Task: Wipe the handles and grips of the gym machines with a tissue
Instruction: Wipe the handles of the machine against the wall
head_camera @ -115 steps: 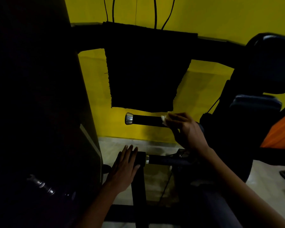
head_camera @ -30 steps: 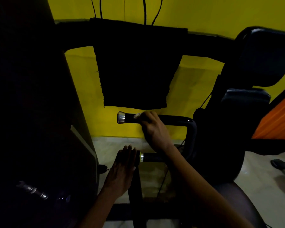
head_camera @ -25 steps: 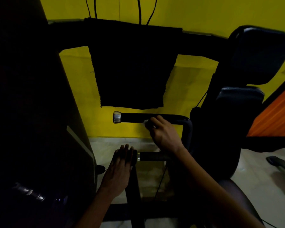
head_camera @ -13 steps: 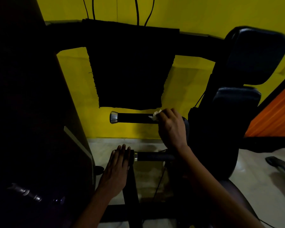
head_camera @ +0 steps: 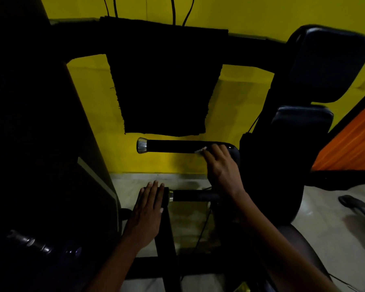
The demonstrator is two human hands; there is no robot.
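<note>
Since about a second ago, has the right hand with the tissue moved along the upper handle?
Yes. The right hand slid the tissue along the upper handle, away from its chrome end cap, toward the bend.

upper handle (head_camera: 173, 146): matt black grip, shiny metal end cap
tissue (head_camera: 200, 150): crumpled white paper
seat pads (head_camera: 327, 64): smooth, faintly glossy upholstery

— How does the bare left hand (head_camera: 149, 209) lie?
— Flat, palm down, fingers straight and together, forearm reaching up from below.
— And the bare right hand (head_camera: 221, 167)?
— Higher and further right, arm stretched forward, fingers (head_camera: 214, 150) curled, pinching a small white tissue (head_camera: 200, 150) at their tips.
</note>
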